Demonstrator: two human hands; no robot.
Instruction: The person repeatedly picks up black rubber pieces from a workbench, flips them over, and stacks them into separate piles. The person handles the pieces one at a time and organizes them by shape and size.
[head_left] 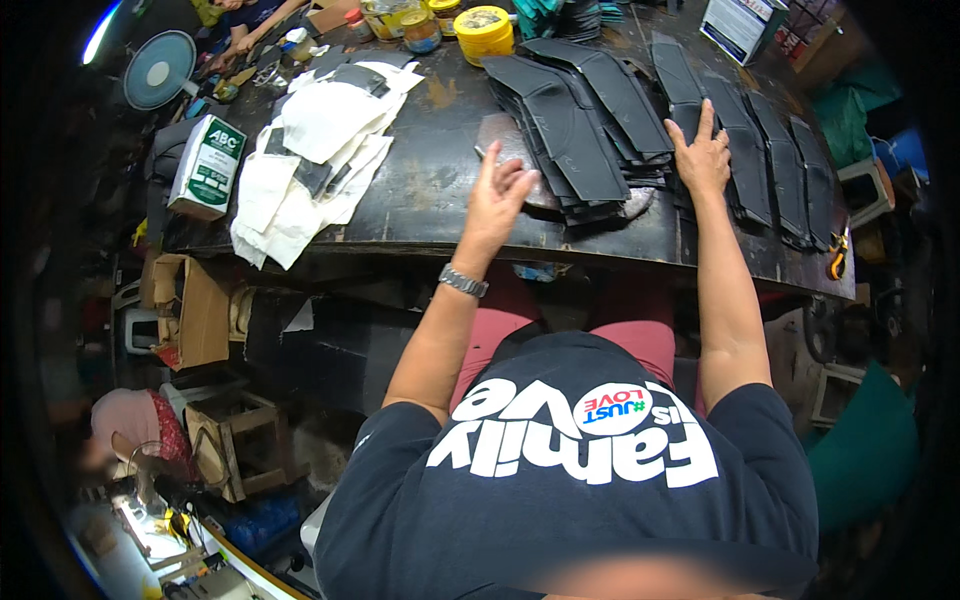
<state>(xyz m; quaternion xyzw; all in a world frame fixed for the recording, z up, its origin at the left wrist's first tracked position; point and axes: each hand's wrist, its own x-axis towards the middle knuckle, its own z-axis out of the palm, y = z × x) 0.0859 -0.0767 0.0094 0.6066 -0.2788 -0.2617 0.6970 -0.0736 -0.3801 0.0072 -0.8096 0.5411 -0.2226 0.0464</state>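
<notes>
My left hand point(495, 200), with a watch on its wrist, is raised over the table with its fingers apart. Beside it, to the right, lies a stack of black flat cut pieces point(570, 150), bent in outline. Part of a grey slab point(505, 140) shows under that stack. My right hand point(703, 155) rests flat with spread fingers on the left end of a row of similar black pieces point(738, 140). A second overlapping pile of black pieces point(625, 100) lies between the hands. Neither hand grips anything that I can see.
On the left are white cloth-like sheets point(320, 130) and a green-and-white can point(208, 165). A yellow tub point(484, 35), jars point(420, 30) and another can point(740, 28) stand at the back. Orange-handled pliers point(838, 255) lie by the right edge. A person's arm point(265, 28) is far left, near a fan point(160, 70).
</notes>
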